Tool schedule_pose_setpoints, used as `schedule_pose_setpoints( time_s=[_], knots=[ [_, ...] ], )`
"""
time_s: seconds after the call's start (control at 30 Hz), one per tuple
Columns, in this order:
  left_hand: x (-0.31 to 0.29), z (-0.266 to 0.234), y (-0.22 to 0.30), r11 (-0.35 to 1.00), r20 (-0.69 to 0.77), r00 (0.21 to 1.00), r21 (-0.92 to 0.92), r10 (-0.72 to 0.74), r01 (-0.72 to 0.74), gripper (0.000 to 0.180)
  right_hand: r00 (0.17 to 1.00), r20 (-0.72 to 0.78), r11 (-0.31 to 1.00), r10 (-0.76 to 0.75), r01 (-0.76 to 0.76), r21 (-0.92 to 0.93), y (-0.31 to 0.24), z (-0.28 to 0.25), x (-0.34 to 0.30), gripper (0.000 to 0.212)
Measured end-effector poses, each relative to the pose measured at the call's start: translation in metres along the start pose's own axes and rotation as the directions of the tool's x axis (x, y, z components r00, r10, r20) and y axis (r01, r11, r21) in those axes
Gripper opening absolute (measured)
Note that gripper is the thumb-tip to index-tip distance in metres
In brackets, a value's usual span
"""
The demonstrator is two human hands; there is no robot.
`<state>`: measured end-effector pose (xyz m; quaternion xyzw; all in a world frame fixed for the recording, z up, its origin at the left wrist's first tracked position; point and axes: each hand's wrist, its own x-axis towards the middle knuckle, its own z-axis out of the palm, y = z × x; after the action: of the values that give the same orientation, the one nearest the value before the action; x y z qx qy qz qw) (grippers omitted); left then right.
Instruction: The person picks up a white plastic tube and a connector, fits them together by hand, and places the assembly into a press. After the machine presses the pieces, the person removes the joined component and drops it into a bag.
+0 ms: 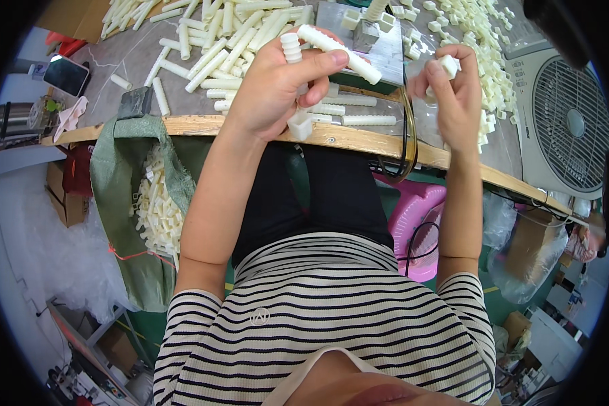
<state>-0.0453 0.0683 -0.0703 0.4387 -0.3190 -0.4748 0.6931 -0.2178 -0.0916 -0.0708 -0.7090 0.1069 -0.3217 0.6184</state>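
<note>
My left hand (260,95) is closed on two white plastic parts. Between thumb and fingers it pinches a ridged tube (352,62), tilted down to the right. A second ridged tube (291,49) runs upright through the palm, with a square white cap (300,126) at its lower end. My right hand (459,101), raised over the table's right half, pinches a small white square cap (448,65) in its fingertips. Between the hands stands a metal fixture (367,35) with white caps and an upright ridged rod at its top. Its base is partly hidden.
Loose ridged tubes (233,51) cover the table's left half; small caps (463,20) are heaped at the far right. A grey fan (567,122) stands at right, a phone (66,74) at far left. A green sack (118,196) of white parts hangs at the wooden edge (196,124). Dark hoses (407,128) cross it.
</note>
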Motion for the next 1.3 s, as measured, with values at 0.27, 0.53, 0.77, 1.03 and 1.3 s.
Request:
schedule_pose_setpoints(
  time_s=[0.27, 0.53, 0.77, 1.03, 1.3],
  knots=[
    [-0.011, 0.036, -0.02, 0.988, -0.13, 0.98, -0.013, 0.153, -0.156, 0.021, 0.939, -0.294, 0.927, -0.18, 0.062, -0.371, 0.001, 0.063, -0.013, 0.029],
    [-0.017, 0.034, -0.027, 0.343, 0.269, 0.651, 0.675, 0.71, -0.653, 0.023, 0.849, 0.091, 0.688, 0.521, -0.481, 0.543, -0.024, 0.059, -0.021, 0.028],
    [-0.001, 0.039, -0.01, 0.617, 0.182, 0.824, 0.582, 0.536, -0.53, 0.03, 0.889, -0.058, 0.774, 0.454, -0.361, 0.521, -0.021, 0.054, -0.03, 0.03],
    [0.053, 0.045, 0.037, 0.354, 0.006, 0.692, 0.856, 0.722, -0.377, 0.022, 0.994, -0.032, 0.987, 0.102, -0.097, 0.127, -0.019, -0.004, -0.015, 0.041],
    [0.057, 0.039, 0.076, 0.673, -0.037, 0.952, 0.716, 0.302, -0.185, 0.016, 0.943, -0.279, 0.95, -0.183, 0.096, -0.297, 0.007, 0.018, 0.058, 0.03]
  ],
)
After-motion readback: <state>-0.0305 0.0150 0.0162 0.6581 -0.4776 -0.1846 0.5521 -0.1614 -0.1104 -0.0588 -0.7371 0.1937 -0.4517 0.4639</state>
